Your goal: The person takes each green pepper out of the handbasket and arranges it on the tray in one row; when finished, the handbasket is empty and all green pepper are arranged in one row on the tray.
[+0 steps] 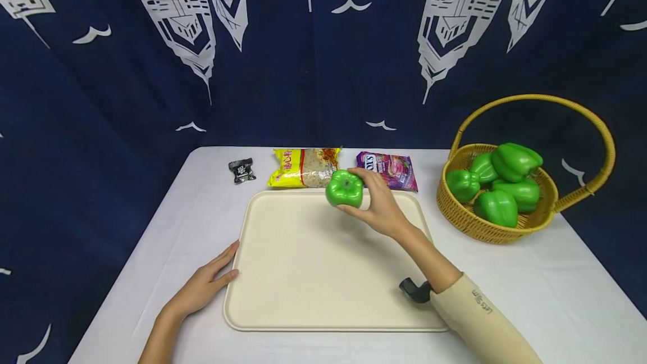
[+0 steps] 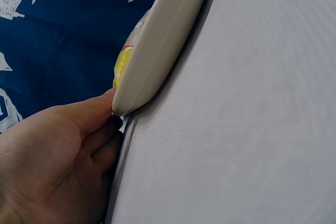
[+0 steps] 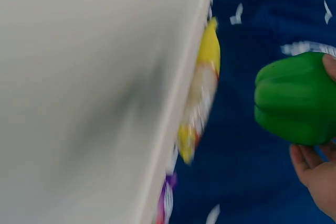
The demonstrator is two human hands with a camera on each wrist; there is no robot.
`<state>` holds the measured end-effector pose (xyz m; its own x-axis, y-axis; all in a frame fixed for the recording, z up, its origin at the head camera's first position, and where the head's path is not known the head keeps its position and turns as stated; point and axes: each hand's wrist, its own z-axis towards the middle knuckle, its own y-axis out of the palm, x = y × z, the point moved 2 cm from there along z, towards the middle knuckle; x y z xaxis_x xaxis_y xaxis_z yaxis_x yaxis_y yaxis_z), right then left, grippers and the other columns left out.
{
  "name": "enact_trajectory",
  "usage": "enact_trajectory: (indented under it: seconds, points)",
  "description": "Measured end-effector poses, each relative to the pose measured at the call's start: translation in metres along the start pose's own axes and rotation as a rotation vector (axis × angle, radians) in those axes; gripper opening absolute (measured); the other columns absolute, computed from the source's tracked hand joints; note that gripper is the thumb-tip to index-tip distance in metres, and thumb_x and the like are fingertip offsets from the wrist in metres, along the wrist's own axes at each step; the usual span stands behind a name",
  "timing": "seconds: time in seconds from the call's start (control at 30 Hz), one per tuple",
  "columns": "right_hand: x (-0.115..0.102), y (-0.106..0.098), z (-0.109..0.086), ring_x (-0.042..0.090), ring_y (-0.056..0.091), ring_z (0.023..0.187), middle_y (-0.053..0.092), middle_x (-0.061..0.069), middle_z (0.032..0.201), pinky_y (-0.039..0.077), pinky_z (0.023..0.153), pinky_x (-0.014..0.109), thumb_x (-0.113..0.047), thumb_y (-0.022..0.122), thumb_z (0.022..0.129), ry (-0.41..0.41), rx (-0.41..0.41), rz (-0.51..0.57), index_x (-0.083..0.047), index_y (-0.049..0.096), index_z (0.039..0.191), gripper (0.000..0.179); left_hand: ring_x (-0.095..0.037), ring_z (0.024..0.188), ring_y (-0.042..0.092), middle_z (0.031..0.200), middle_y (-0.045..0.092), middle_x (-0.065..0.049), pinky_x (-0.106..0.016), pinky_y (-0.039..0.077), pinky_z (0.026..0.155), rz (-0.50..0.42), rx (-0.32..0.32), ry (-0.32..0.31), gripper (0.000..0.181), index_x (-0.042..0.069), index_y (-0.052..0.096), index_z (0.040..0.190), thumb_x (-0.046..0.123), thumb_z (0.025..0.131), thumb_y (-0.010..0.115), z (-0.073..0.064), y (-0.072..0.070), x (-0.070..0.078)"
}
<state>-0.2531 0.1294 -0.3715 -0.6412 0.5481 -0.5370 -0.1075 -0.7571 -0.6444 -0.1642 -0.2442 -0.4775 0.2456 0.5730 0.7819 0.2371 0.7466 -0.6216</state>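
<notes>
A green bell pepper [image 1: 344, 189] is gripped by my right hand [image 1: 376, 202] above the far part of a cream tray [image 1: 313, 263]. In the right wrist view the bell pepper [image 3: 296, 98] is held between thumb and fingers, apart from the tray [image 3: 105, 40]. My left hand [image 1: 202, 284] rests at the tray's left edge, its fingers fairly straight. The left wrist view has the left hand [image 2: 58, 156] touching the rim of the tray [image 2: 163, 40] with thumb and fingertips.
A wicker basket [image 1: 475, 232] with several green bell peppers stands on the right, its tall handle raised. Behind the tray lie a yellow noodle packet [image 1: 305, 168], a purple candy bag [image 1: 391, 170] and a small black wrapped packet [image 1: 242, 171].
</notes>
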Motion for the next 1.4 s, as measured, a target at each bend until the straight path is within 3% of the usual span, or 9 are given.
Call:
enact_trajectory:
  seconds: [0.2,0.33,0.47,0.73,0.8,0.87,1.03,1.4]
  points:
    - [-0.011,0.056,0.015,0.022,0.052,0.106,0.050,0.010,0.125,0.044,0.092,0.038,-0.031,0.079,0.073,0.094,-0.245,0.047,-0.005,0.044,0.132,0.074,-0.027,0.137,0.019,0.151,0.023,-0.004,-0.003,0.010,0.099,-0.014,-0.002,0.003,0.062,0.012,0.029,0.145,0.034,0.093,0.054,0.000,-0.001,0.000]
    - [-0.015,0.084,0.021,0.025,0.053,0.107,0.052,0.012,0.124,0.044,0.093,0.037,-0.033,0.079,0.073,0.131,-0.326,0.067,-0.002,0.045,0.131,0.074,-0.027,0.137,0.019,0.150,0.023,-0.004,-0.002,0.009,0.097,-0.016,-0.002,-0.004,0.063,0.013,0.029,0.145,0.035,0.092,0.055,-0.001,-0.002,-0.001]
    - [-0.023,0.107,0.028,0.026,0.049,0.113,0.050,0.012,0.128,0.041,0.097,0.037,-0.035,0.078,0.073,0.129,-0.342,0.084,-0.003,0.044,0.131,0.074,-0.027,0.137,0.020,0.150,0.024,-0.005,-0.001,0.009,0.096,-0.013,-0.003,-0.004,0.063,0.013,0.030,0.145,0.035,0.092,0.055,-0.002,-0.002,-0.001]
    - [-0.046,0.147,0.048,0.024,0.046,0.118,0.045,0.013,0.133,0.039,0.099,0.033,-0.036,0.075,0.077,0.051,-0.350,0.085,-0.001,0.042,0.133,0.074,-0.027,0.136,0.022,0.150,0.025,-0.004,-0.002,0.010,0.097,-0.011,0.001,0.025,0.062,0.013,0.030,0.145,0.035,0.092,0.055,-0.001,-0.003,-0.002]
    - [-0.050,0.155,0.051,0.023,0.048,0.115,0.047,0.013,0.131,0.040,0.097,0.031,-0.036,0.074,0.078,0.051,-0.351,0.080,-0.001,0.042,0.133,0.073,-0.027,0.136,0.021,0.150,0.025,-0.004,-0.004,0.011,0.098,-0.015,-0.002,0.027,0.062,0.013,0.030,0.145,0.035,0.092,0.055,0.000,-0.003,-0.001]
    - [-0.053,0.161,0.053,0.021,0.050,0.112,0.048,0.011,0.128,0.041,0.095,0.028,-0.037,0.074,0.078,0.055,-0.351,0.077,-0.002,0.042,0.133,0.072,-0.028,0.136,0.021,0.150,0.025,-0.005,-0.013,0.015,0.105,-0.011,-0.006,0.031,0.062,0.012,0.030,0.145,0.035,0.093,0.055,0.000,-0.003,0.000]
    - [-0.059,0.170,0.056,0.020,0.049,0.115,0.047,0.010,0.130,0.039,0.097,0.028,-0.036,0.074,0.078,0.057,-0.351,0.114,-0.003,0.041,0.135,0.073,-0.030,0.136,0.022,0.149,0.026,-0.006,-0.046,0.019,0.105,0.011,0.000,0.032,0.061,0.011,0.031,0.145,0.033,0.093,0.055,0.000,-0.004,0.000]
    - [-0.064,0.175,0.060,0.019,0.048,0.116,0.047,0.008,0.131,0.038,0.098,0.028,-0.037,0.075,0.077,0.063,-0.363,0.123,-0.007,0.040,0.136,0.075,-0.029,0.135,0.024,0.149,0.027,-0.005,-0.047,0.021,0.105,0.025,0.013,0.019,0.061,0.013,0.032,0.144,0.032,0.092,0.056,0.000,-0.006,-0.001]
